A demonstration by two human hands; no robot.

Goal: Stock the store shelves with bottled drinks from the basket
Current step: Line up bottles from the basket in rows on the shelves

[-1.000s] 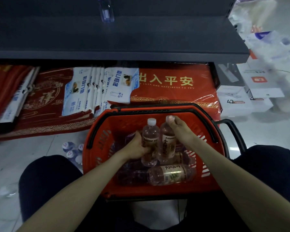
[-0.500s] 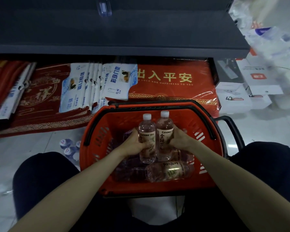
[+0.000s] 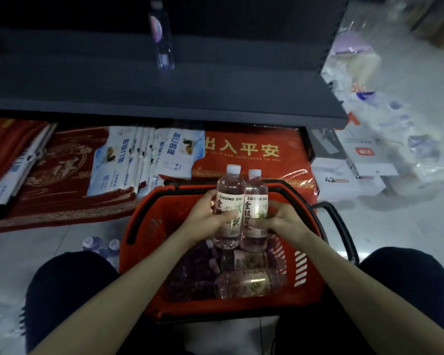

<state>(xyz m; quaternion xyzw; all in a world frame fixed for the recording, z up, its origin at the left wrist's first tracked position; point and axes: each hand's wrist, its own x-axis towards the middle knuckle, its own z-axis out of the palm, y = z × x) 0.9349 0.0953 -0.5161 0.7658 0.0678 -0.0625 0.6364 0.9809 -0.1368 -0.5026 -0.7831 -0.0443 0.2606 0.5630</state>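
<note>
1. At the left of the frame, red mats [image 3: 59, 172] lie under the dark shelf [image 3: 241, 98], with a row of white-and-blue packets [image 3: 118, 160] leaning across them.
2. In the lower left, a few small capped bottles [image 3: 100, 245] stand on the pale floor [image 3: 49, 242], just beside the basket.
3. At the upper centre, a single clear bottle [image 3: 162, 39] stands upright on the shelf, well apart from everything else.
4. At centre, the left grip [image 3: 205, 216] is curled round the left bottle [image 3: 228, 190], with its thumb across the label.
5. The left bottle is upright and touches the right bottle [image 3: 256, 190] side by side. Both have white caps and are held above the basket's far rim.
6. The right grip [image 3: 285, 221] is wrapped round the right bottle from its right side.
7. Below the hands, the red basket [image 3: 308, 283] sits on the floor between the person's knees. More labelled bottles [image 3: 249, 284] lie on their sides inside it.
8. At the right of the frame, white boxes [image 3: 336, 175] sit on the floor next to the shelf's end.
</note>
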